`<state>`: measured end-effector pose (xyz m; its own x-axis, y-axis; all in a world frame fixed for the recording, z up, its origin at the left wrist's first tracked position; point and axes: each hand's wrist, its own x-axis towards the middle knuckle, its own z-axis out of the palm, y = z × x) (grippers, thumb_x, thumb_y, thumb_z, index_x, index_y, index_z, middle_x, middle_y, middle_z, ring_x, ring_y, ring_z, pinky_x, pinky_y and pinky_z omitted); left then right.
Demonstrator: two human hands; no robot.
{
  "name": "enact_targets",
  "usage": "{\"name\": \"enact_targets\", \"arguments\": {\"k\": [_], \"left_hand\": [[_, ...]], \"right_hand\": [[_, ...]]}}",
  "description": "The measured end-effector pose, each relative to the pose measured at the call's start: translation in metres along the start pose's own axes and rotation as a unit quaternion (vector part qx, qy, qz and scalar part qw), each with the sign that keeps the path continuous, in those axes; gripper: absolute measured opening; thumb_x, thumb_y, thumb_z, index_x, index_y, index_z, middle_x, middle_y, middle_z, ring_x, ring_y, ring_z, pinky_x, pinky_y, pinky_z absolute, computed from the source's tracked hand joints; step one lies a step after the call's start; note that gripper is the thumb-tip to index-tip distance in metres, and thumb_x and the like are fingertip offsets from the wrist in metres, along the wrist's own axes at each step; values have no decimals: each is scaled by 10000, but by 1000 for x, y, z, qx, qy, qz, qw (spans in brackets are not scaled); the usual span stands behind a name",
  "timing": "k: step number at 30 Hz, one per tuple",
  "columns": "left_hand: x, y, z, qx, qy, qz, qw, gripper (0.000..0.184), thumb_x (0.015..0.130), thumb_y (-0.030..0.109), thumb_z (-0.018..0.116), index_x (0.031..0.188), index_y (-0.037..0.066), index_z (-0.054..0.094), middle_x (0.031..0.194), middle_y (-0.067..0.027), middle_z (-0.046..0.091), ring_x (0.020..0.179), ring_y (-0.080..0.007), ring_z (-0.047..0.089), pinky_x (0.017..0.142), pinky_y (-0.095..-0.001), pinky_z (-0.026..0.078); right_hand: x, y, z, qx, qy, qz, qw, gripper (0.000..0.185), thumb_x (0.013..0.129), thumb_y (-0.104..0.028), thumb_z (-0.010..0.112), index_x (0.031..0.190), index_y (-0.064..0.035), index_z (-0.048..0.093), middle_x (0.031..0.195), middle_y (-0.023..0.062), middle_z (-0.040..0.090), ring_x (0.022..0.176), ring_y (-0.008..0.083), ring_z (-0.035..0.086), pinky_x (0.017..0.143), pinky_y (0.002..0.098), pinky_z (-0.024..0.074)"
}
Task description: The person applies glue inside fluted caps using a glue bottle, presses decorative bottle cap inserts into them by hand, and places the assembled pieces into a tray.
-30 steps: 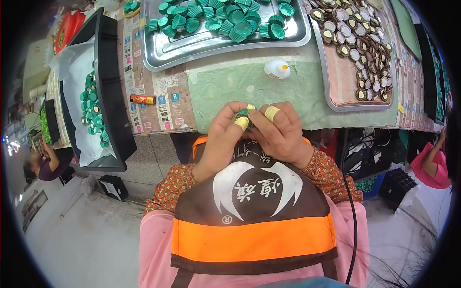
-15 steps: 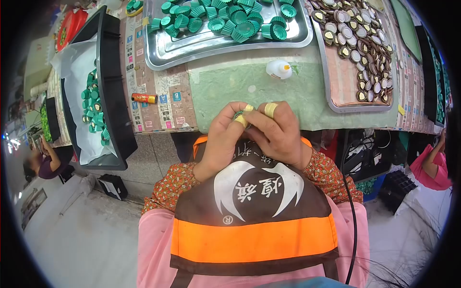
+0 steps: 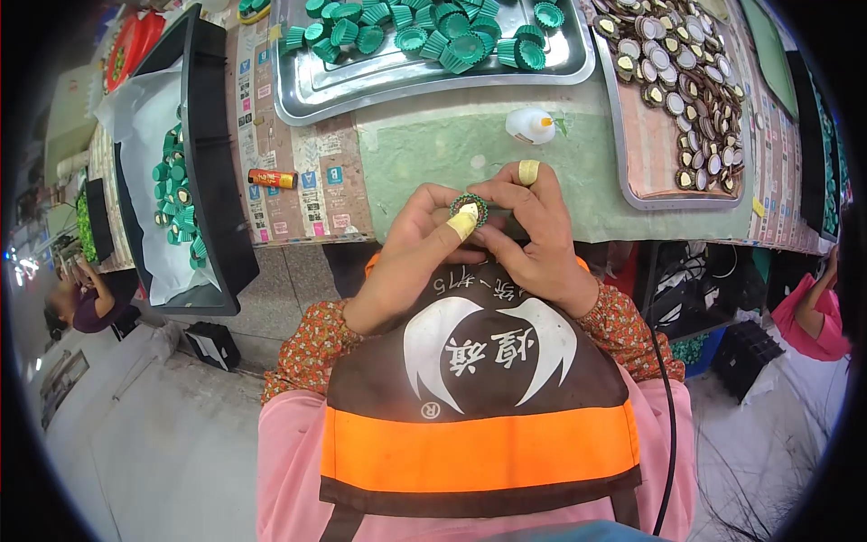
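Between my hands, over the table's front edge, is a small round green cup [image 3: 481,200] with a dark inside. My left hand [image 3: 417,242] is closed on it, its taped thumb lying across the cup's face. My right hand [image 3: 535,233] has its thumb and index finger at the cup's right side, touching or nearly touching it. Yellowish tape wraps a raised finger of that hand. Beyond the hands, a white bottle [image 3: 531,126] with an orange tip lies on the green cloth [image 3: 424,154].
A metal tray [image 3: 361,101] of green fluted cups stands at the back. Another tray [image 3: 623,172] at right holds many brown-and-white discs. At left are a red-orange tube [image 3: 272,178] and a black crate [image 3: 209,163] with green cups. People [image 3: 94,303] are at both far sides.
The right hand has opened slightly and shifted right, its taped finger rising. The cup's round face, mostly covered before, now shows under the left thumb.
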<state>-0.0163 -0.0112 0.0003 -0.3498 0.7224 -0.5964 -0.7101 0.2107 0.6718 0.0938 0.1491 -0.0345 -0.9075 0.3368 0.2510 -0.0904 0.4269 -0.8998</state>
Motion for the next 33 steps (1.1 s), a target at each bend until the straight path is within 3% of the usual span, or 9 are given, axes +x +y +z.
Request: {"name": "enact_targets", "arguments": {"k": [4, 7, 13, 16, 19, 28, 33], "left_hand": [[2, 4, 1, -6, 12, -23, 1000, 237, 1019, 167, 558, 1204, 35, 489, 1164, -107, 643, 1007, -170, 695, 843, -324, 618], [5, -5, -1, -11, 21, -6, 1000, 223, 1017, 162, 565, 1172, 29, 476, 1160, -172, 689, 1022, -180, 701, 816, -297, 586], [7, -15, -2, 12, 41, 22, 999, 175, 1011, 147, 563, 1110, 26, 485, 1093, -176, 709, 942, -183, 724, 735, -276, 593], [8, -18, 2, -15, 68, 30, 997, 114, 999, 116, 551, 1087, 47, 526, 989, -73, 686, 810, -132, 714, 653, -246, 602], [7, -14, 1, -16, 50, 4, 999, 126, 1006, 129, 559, 1102, 54, 526, 1001, -69, 684, 833, -137, 714, 682, -251, 606], [0, 0, -8, -43, 16, -24, 999, 390, 1072, 395, 475, 1257, 53, 515, 1162, -134, 646, 970, -248, 708, 779, -348, 619], [-2, 0, -13, -19, 31, -12, 999, 373, 1074, 358, 480, 1277, 46, 502, 1181, -142, 644, 971, -254, 707, 776, -332, 617]], "right_hand": [[4, -1, -2, -19, -12, -22, 1000, 444, 733, -18, 779, 1161, -71, 673, 1006, 119, 557, 929, 328, 541, 785, 414, 458], [5, -2, -2, -19, -12, -33, 999, 434, 733, -19, 779, 1151, -69, 675, 945, 112, 558, 878, 325, 531, 742, 413, 446], [4, 1, -2, -18, -23, -33, 999, 421, 723, -18, 777, 1129, -56, 673, 905, 110, 554, 831, 321, 530, 715, 413, 441], [3, 3, -2, -25, -28, -36, 999, 414, 724, -17, 773, 1124, -50, 671, 907, 112, 553, 829, 325, 530, 715, 415, 442], [4, 2, -3, -28, -29, -35, 999, 412, 734, -13, 761, 1133, -48, 664, 923, 116, 555, 843, 327, 531, 724, 414, 445], [4, 0, -3, -18, -42, -22, 999, 430, 759, -38, 754, 1175, -54, 645, 999, 126, 577, 887, 335, 530, 768, 423, 448], [5, -1, -4, -36, -49, -39, 997, 431, 762, -48, 757, 1178, -57, 645, 1007, 125, 578, 885, 336, 531, 767, 421, 442]]}}
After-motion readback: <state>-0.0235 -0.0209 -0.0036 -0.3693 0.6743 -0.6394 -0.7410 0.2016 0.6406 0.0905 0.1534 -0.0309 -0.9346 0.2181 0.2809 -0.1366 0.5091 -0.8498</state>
